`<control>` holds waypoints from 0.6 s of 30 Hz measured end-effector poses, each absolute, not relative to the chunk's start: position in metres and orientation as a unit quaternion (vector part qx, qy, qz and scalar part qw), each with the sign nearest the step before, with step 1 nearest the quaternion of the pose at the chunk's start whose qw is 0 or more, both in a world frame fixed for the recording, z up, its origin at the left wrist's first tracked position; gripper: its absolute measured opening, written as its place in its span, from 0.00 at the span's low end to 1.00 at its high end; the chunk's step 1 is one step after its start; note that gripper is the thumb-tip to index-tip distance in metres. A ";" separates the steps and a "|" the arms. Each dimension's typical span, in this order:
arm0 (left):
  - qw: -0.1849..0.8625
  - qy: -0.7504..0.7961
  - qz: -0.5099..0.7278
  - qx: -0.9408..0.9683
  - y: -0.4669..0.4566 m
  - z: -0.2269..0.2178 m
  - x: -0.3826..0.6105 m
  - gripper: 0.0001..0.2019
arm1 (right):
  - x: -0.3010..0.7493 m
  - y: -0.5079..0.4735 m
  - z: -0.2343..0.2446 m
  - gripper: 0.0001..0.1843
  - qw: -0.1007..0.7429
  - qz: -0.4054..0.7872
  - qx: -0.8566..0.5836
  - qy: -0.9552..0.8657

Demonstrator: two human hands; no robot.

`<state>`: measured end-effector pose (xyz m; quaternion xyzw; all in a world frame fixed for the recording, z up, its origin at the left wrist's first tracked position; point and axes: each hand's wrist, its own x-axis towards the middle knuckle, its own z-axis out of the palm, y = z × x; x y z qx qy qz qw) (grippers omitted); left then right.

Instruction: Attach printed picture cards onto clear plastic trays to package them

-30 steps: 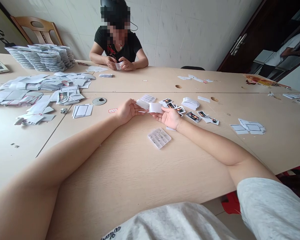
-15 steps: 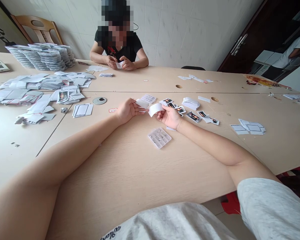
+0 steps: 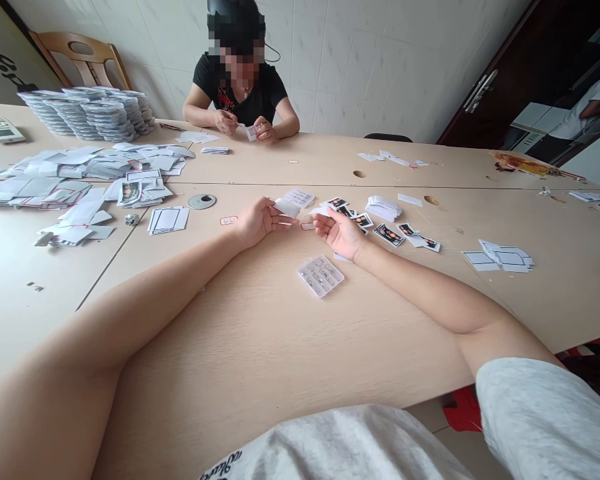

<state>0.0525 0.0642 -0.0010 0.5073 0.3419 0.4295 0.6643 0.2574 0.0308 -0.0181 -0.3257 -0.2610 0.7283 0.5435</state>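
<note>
My left hand (image 3: 260, 221) is closed on a white card (image 3: 287, 208), pinching it between thumb and fingers. My right hand (image 3: 341, 235) has its thumb against another white paper card (image 3: 321, 211), seen at a slant; its fingers are curled below. Between my hands a red-bordered label (image 3: 307, 227) lies on the table. Just beyond my left hand sits a clear compartment box (image 3: 300, 197). A second clear box (image 3: 321, 276), with small metallic-looking pieces in its compartments, lies nearer me. Black printed cards (image 3: 389, 234) are spread beside my right hand.
A white card stack (image 3: 383, 207) stands past my right hand. On the left are a large heap of white cards (image 3: 80, 163) and tall piles of packets (image 3: 87, 113). Across the table (image 3: 260, 320) a person (image 3: 240, 100) handles a small card. More bordered cards (image 3: 503, 257) lie right.
The white card in my right hand has tilted from curved and broad to a slant, uncovering the red-bordered label. The person opposite has moved their hands apart. My left hand stays nearly still.
</note>
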 end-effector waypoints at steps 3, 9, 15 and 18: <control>0.646 0.349 0.418 0.535 0.060 0.000 0.054 0.14 | 0.257 0.029 -0.017 0.08 0.537 0.729 -0.314 -0.286; 0.518 0.391 0.440 0.620 0.044 -0.004 0.062 0.07 | 0.252 0.021 -0.018 0.09 0.529 0.681 -0.331 -0.383; 0.363 0.379 0.468 0.711 0.033 -0.008 0.064 0.09 | 0.245 0.016 -0.028 0.15 0.548 0.490 -0.380 -0.561; 0.291 0.387 0.452 0.750 0.030 -0.007 0.063 0.07 | 0.245 0.015 -0.031 0.15 0.532 0.417 -0.408 -0.613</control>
